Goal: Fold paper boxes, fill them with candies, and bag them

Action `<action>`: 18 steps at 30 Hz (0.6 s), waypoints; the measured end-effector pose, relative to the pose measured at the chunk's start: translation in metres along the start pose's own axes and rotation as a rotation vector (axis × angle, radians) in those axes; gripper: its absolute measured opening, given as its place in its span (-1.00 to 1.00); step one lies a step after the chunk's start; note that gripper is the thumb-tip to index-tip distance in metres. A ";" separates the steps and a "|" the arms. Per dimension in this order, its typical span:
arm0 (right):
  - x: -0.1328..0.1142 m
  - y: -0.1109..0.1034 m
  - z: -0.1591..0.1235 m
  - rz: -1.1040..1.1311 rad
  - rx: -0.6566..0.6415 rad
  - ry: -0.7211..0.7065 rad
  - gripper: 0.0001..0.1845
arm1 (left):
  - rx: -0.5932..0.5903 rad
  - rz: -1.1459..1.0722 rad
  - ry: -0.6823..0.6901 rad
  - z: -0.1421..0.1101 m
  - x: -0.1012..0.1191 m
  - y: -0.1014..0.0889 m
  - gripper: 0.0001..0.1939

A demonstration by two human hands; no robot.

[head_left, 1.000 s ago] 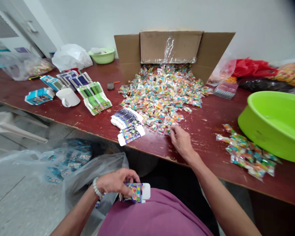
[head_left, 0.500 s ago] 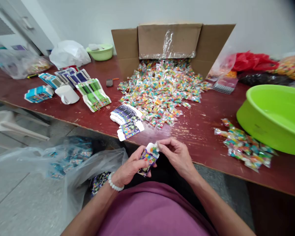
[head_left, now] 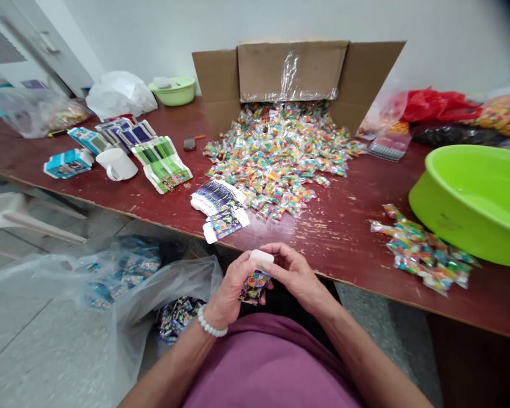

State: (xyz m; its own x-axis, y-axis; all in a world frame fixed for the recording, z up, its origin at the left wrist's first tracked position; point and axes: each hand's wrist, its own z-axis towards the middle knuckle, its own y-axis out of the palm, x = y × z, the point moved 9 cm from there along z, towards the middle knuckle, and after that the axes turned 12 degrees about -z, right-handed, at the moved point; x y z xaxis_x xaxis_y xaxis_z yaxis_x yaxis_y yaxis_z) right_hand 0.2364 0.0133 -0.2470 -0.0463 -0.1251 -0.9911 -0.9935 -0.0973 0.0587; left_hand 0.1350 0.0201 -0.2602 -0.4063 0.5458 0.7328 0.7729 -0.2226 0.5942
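Note:
My left hand [head_left: 232, 282] grips a small purple printed box [head_left: 255, 283] in front of my body, below the table's front edge. My right hand [head_left: 295, 272] pinches the box's white top flap [head_left: 262, 258] with its fingers closed on it. A big heap of small colourful candy packets [head_left: 280, 150] spills from an opened cardboard carton [head_left: 295, 71] across the dark red table [head_left: 344, 226]. A stack of flat purple box blanks [head_left: 220, 208] lies near the table edge just beyond my hands.
A lime green basin [head_left: 476, 198] stands at the right, with a smaller pile of candy packets [head_left: 423, 255] before it. Green, blue and teal flat boxes [head_left: 161, 161] and a white mug [head_left: 115, 164] lie at left. A clear plastic bag [head_left: 153, 294] holding filled boxes hangs left of my lap.
My right hand left the candy heap and came back to the box held by my left hand. A packet went into the box and the white flap is now folded over.

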 end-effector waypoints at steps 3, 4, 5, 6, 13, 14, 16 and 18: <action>-0.021 -0.008 -0.002 -0.260 0.150 -0.171 -0.78 | 0.042 -0.127 -0.086 0.001 -0.011 -0.002 -0.62; -0.030 -0.010 -0.004 -0.371 0.192 -0.253 -0.80 | 0.035 -0.180 -0.146 0.002 -0.017 -0.001 -0.58; -0.038 -0.010 -0.005 -0.468 0.205 -0.327 -0.81 | 0.022 -0.228 -0.202 0.003 -0.021 0.000 -0.54; -0.044 -0.008 -0.006 -0.536 0.193 -0.382 -0.81 | 0.009 -0.263 -0.242 0.003 -0.023 0.001 -0.52; -0.011 -0.005 0.008 -0.188 0.031 -0.079 -0.80 | 0.049 -0.166 -0.176 0.006 -0.017 -0.006 -0.46; -0.008 -0.003 0.009 -0.127 0.008 -0.047 -0.79 | 0.053 -0.132 -0.169 0.005 -0.017 -0.006 -0.42; -0.007 0.002 0.010 -0.061 -0.037 -0.028 -0.78 | 0.043 -0.087 -0.165 0.004 -0.018 -0.004 -0.37; -0.009 0.003 0.010 -0.051 -0.043 -0.032 -0.78 | 0.040 -0.070 -0.172 0.003 -0.020 -0.004 -0.34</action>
State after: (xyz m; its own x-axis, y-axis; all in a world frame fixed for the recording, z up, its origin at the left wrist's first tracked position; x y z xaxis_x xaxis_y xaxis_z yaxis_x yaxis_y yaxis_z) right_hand 0.2330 0.0238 -0.2389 -0.0001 -0.0877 -0.9961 -0.9893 -0.1452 0.0129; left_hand 0.1414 0.0129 -0.2781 -0.3726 0.6898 0.6208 0.7662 -0.1488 0.6252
